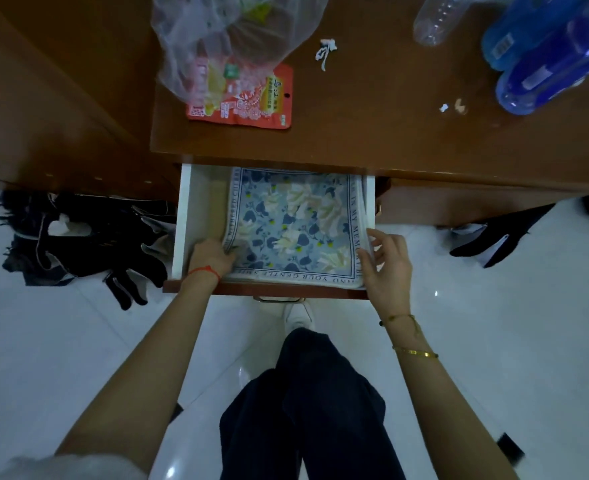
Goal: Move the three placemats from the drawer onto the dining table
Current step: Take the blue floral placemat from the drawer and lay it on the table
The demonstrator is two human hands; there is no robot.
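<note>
A stack of placemats [291, 223] lies in the open white drawer [196, 209]; the top one has a blue floral print with a lettered border. How many lie beneath it I cannot tell. My left hand [210, 258] reaches into the drawer at the stack's near left corner, fingers tucked under the edge. My right hand [385, 263] is at the near right corner, thumb on top of the mat and fingers curled around the edge. The far part of the stack is hidden under the wooden table [372, 133].
On the table stand a plastic bag [223, 39] over a red snack packet [248, 98], a clear bottle [438, 19] and blue bottles [549, 53]. Dark clothes [78, 237] lie on the white floor at left, another dark item [494, 240] at right.
</note>
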